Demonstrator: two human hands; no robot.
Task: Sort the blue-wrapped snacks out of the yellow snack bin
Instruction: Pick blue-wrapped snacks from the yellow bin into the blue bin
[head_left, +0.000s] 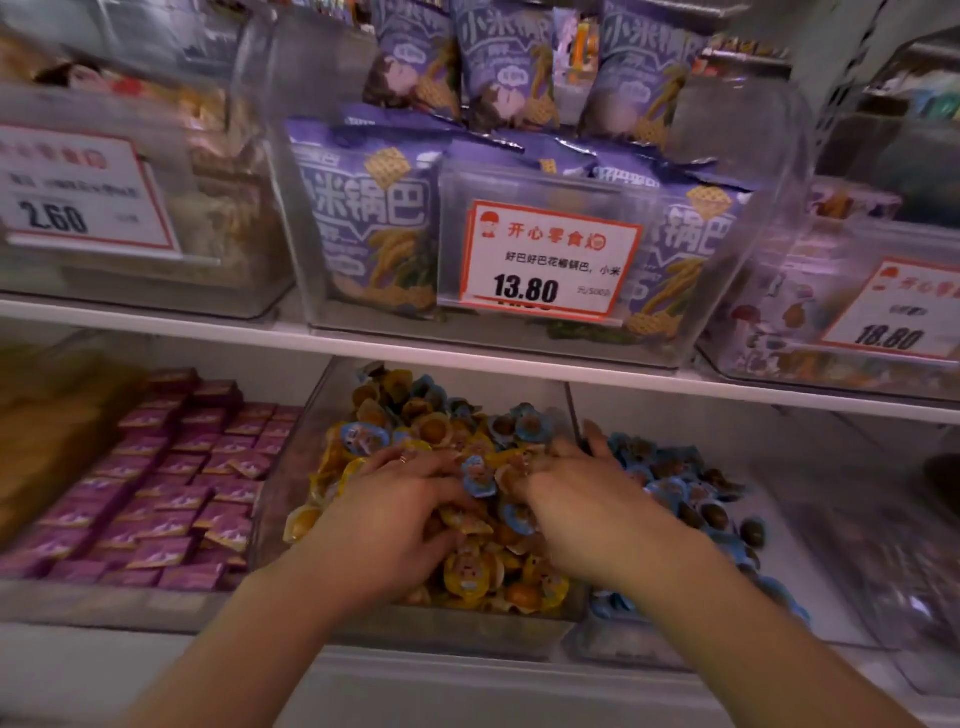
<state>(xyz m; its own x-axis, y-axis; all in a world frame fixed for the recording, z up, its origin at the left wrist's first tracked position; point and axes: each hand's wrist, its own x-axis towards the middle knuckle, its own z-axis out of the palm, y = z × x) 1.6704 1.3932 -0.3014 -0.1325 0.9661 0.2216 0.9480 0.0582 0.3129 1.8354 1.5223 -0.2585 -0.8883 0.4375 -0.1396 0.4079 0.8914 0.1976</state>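
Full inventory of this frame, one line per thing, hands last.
yellow snack bin: one, clear, lower shelf centre
yellow-wrapped snacks: many, yellow, in that bin
blue-wrapped snacks: several, blue, mixed among the yellow
blue snack bin: one, clear, right of it, holds blue packs
pink packets: many, pink, lower left
purple bags: several, purple, upper shelf centre
price tags: three, white with red border, upper bin fronts
left hand: one, on the yellow pile
right hand: one, on the pile, beside a blue pack

price card (550, 260) 13.80, left card (85, 189) 2.60
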